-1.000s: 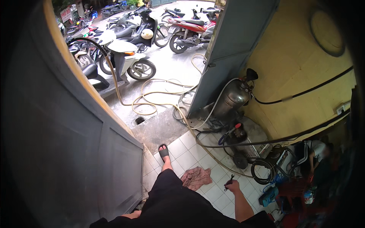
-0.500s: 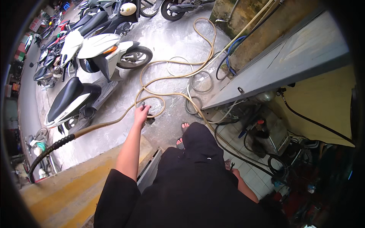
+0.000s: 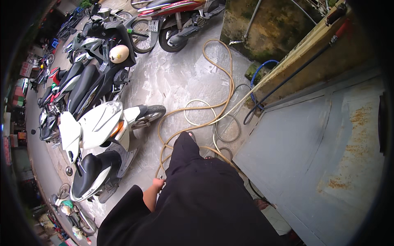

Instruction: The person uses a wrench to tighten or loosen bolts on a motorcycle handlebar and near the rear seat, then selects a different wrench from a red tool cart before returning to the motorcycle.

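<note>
My left hand (image 3: 156,186) hangs low at my left side, close to the black trouser leg. Its fingers are curled closed around a small metal tool, of which only a short shiny end shows; its kind cannot be made out. Just beyond that hand, a long tan hose (image 3: 193,107) lies in loops over the concrete. My right hand is out of sight, hidden by my black shirt (image 3: 209,205). One foot is forward on the ground, its toes (image 3: 191,134) just visible past the knee.
A white scooter (image 3: 102,123) with a black seat stands to the left, other motorbikes behind it. A red motorbike (image 3: 176,8) is parked at the far end. On the right are a grey, rust-marked metal door (image 3: 312,164) and a mossy wall (image 3: 271,33). Coiled hoses (image 3: 238,133) lie underfoot.
I have stepped forward past the doorway, and the metal door now fills the right side. My left hand has dropped back toward my body. The right hand, earlier holding a wrench, has left the view.
</note>
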The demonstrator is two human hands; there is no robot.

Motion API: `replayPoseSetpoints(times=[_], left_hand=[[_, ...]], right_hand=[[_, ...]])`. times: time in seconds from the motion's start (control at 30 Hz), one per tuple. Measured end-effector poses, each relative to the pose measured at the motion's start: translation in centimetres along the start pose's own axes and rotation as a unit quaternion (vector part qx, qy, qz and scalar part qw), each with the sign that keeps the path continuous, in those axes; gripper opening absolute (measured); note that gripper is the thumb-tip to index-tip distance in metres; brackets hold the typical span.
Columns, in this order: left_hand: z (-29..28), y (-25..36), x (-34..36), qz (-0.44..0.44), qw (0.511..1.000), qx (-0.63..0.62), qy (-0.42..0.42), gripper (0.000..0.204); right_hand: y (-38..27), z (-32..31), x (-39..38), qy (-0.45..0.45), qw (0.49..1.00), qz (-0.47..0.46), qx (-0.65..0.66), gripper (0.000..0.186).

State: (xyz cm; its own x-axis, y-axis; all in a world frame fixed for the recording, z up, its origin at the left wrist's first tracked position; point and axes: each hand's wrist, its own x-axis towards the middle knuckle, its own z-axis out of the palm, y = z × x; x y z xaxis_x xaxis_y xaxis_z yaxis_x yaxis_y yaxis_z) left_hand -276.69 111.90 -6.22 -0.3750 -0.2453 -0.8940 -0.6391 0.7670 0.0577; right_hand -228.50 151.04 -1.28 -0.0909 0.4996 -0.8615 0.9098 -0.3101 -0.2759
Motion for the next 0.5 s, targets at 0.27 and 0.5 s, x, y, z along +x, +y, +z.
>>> replayPoseSetpoints(times=[0.27, 0.5], left_hand=[[-5.6, 30.2, 18.5, 0.196, 0.97, 0.142, 0.017, 0.032], [-18.2, 74.6, 17.3, 0.378, 0.916, -0.132, 0.014, 0.024]], right_hand=[[-26.1, 8.5, 13.5, 0.009, 0.997, 0.011, 0.081, 0.015], [-55.4, 6.7, 23.2, 0.008, 0.957, -0.084, 0.279, 0.016]])
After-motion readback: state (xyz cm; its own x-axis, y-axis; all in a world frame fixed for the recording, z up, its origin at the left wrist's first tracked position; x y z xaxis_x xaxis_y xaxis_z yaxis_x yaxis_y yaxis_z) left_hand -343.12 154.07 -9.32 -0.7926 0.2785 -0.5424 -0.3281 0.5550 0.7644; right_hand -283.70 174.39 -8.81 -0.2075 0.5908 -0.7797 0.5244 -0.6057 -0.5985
